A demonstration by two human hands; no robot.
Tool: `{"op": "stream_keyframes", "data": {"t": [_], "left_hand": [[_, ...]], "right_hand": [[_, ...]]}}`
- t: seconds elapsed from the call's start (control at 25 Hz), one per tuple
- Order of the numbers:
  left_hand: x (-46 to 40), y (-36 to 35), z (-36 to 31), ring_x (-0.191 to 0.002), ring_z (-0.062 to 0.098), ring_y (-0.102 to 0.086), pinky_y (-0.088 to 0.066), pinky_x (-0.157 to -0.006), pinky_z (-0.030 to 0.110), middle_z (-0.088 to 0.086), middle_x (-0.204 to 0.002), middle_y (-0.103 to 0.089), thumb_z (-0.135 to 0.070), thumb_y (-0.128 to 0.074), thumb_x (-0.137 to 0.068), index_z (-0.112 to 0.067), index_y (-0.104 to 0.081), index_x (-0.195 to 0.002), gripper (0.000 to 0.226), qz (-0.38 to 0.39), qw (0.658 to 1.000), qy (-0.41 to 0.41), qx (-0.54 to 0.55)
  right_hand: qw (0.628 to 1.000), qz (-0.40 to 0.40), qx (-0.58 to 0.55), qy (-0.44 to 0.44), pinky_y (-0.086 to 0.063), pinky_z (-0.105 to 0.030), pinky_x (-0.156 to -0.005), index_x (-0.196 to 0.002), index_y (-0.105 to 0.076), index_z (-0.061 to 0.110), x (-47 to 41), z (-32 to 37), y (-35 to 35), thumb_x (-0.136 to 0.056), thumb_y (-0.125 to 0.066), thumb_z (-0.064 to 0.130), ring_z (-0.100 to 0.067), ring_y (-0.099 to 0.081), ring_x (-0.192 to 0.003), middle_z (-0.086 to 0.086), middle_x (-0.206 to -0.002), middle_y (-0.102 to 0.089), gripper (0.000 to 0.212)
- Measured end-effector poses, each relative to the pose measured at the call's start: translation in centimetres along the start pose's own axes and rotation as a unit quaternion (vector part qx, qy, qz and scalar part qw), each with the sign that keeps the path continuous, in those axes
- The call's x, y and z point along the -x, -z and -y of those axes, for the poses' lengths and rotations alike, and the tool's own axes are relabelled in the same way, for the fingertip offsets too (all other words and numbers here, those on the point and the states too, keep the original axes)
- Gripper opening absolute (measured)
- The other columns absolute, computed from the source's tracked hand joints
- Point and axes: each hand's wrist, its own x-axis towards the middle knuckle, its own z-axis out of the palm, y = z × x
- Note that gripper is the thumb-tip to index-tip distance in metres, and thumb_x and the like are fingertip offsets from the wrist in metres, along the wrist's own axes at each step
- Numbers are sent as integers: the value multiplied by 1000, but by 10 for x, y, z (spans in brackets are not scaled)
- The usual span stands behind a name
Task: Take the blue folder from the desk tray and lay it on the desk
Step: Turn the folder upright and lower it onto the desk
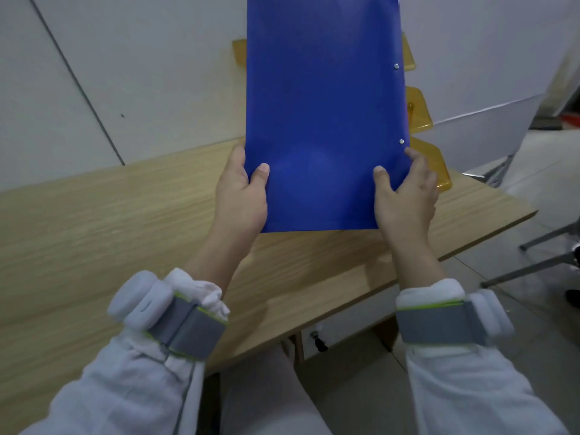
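Note:
The blue folder (323, 114) is held up in the air in front of me, tilted, its top running out of the frame. My left hand (243, 193) grips its lower left edge, thumb on the front. At the lower right corner my right hand (405, 196) holds the folder the same way. Behind the folder stands the amber tiered desk tray (437, 166), mostly hidden; only its right tier edges and a top left corner show. The folder's lower edge hangs above the wooden desk (125, 221).
A white wall panel (94, 73) rises behind the desk. The desk's right edge ends near a white board and metal chair legs (539, 246) on the grey floor. A drawer lock (317, 339) shows under the desk front.

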Motion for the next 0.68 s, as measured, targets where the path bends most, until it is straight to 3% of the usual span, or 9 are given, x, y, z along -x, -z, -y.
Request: {"op": "stream_keyframes", "data": {"t": [0.2, 0.36, 0.44, 0.56, 0.68], "left_hand": [[2, 49, -1, -101, 7, -62, -52, -89, 32, -8, -113, -63, -11, -39, -92, -25, -51, -107, 24, -17, 1000, -11, 1], [6, 94, 2, -90, -2, -65, -55, -68, 13, -17, -103, -65, -13, -40, -92, -33, -54, -99, 25, -38, 999, 0, 14], [9, 112, 4, -86, -5, -65, -54, -63, 10, -20, -96, -66, -14, -41, -92, -37, -55, -92, 26, -58, 998, 10, 4], [10, 141, 12, -85, -1, -66, -54, -66, 17, -17, -96, -67, -18, -42, -92, -36, -55, -89, 22, -93, 995, 26, -20], [9, 164, 23, -90, 9, -65, -54, -76, 31, -14, -96, -65, -20, -43, -91, -35, -53, -84, 20, -130, 989, 49, -45]], "right_hand": [[996, 28, -76, -34, -45, -39, -89, -131, -36, 20, 6, 22, -19, -89, -50, 38, -25, -49, -113, -10, -130, -49, 48], [989, 46, -127, -65, -51, -44, -87, -123, -45, 21, 12, 42, -38, -89, -48, 39, -20, -56, -102, -6, -120, -57, 39], [988, 61, -129, -58, -51, -47, -89, -117, -50, 20, 16, 52, -48, -90, -47, 39, -20, -57, -101, -5, -118, -58, 33], [988, 80, -130, -37, -51, -45, -88, -113, -52, 18, 27, 68, -70, -91, -47, 36, -23, -57, -102, -9, -118, -58, 30], [990, 95, -106, -7, -49, -30, -75, -115, -51, 14, 36, 80, -95, -92, -47, 35, -22, -56, -101, -10, -118, -58, 30]]}}
